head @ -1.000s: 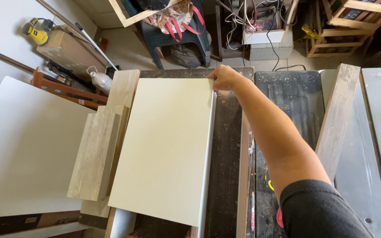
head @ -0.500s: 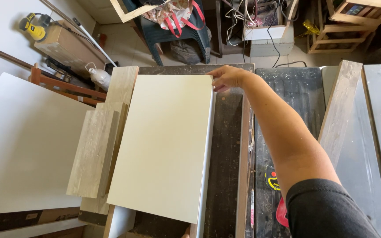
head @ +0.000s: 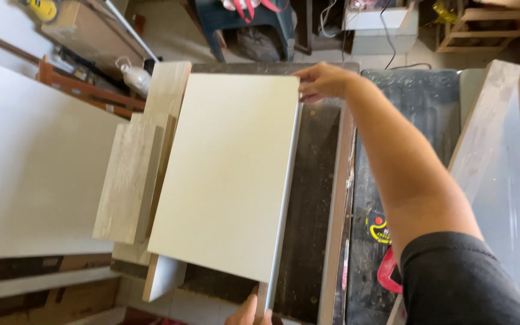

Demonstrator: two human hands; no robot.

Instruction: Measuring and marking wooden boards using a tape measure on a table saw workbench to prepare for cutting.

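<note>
A cream rectangular panel (head: 230, 174) lies flat on a dark saw table (head: 311, 198), its right edge a pale grey band. My right hand (head: 323, 81) reaches out with the arm extended and grips the panel's far right corner. Only the thumb and part of my left hand (head: 247, 310) show at the bottom edge, holding the panel's near right corner. To the left of the panel, grey wood-grain boards (head: 130, 180) lie stacked, partly under it.
A large white sheet (head: 31, 174) fills the left side. A long grey board (head: 482, 144) leans across the right. A black mat (head: 416, 114) covers the table beyond my arm. A blue chair (head: 242, 18), a white box, wooden frames and tools crowd the floor behind.
The view has tipped down, so the panel sits higher in the frame. My left hand has come into view at the panel's near corner. My right hand stays on the far corner.
</note>
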